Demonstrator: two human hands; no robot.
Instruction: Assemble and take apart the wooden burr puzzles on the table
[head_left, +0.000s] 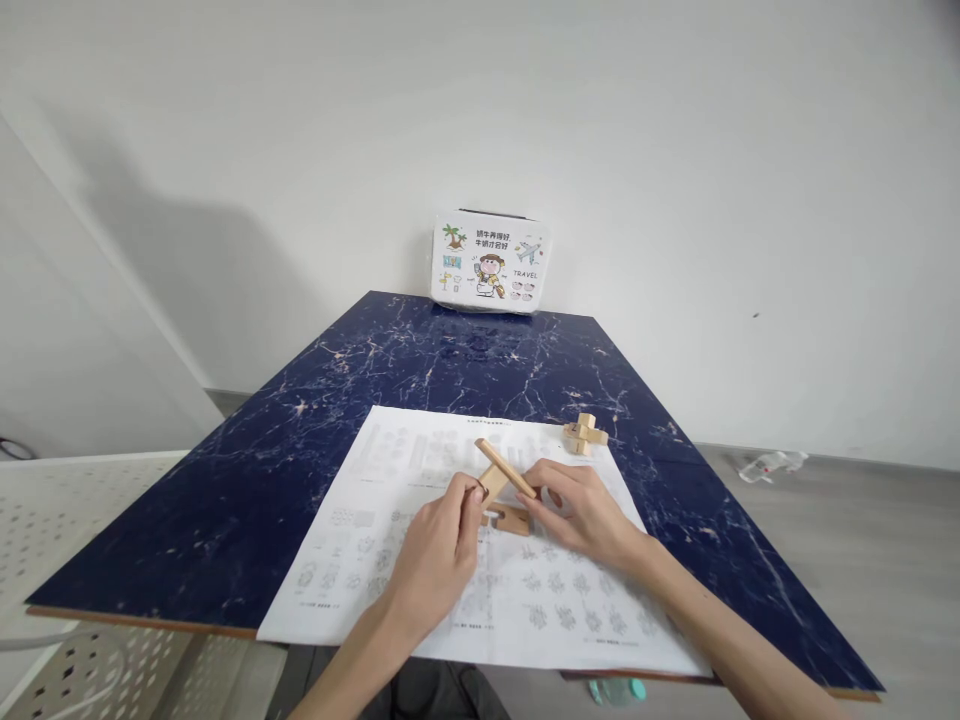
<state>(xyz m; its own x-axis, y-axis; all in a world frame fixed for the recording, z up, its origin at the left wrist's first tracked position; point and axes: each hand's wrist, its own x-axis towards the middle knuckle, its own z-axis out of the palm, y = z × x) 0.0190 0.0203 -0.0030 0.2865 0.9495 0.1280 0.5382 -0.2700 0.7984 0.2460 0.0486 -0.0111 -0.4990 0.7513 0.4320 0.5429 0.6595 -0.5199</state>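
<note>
Over the middle of a printed instruction sheet, my left hand pinches a flat wooden puzzle piece by its near end. My right hand grips the lower end of another wooden puzzle piece, a narrow bar that slants up to the left across the first one. The two pieces cross and look to be touching. Just below them a notched wooden piece lies on the sheet, its left part partly covered by my left fingers. An interlocked wooden burr puzzle stands near the sheet's top right corner.
The dark blue marbled table lies under the sheet. A white cartoon-printed case stands at its far edge against the wall. At left is a white perforated surface. A bottle and plastic wrapping are below table level.
</note>
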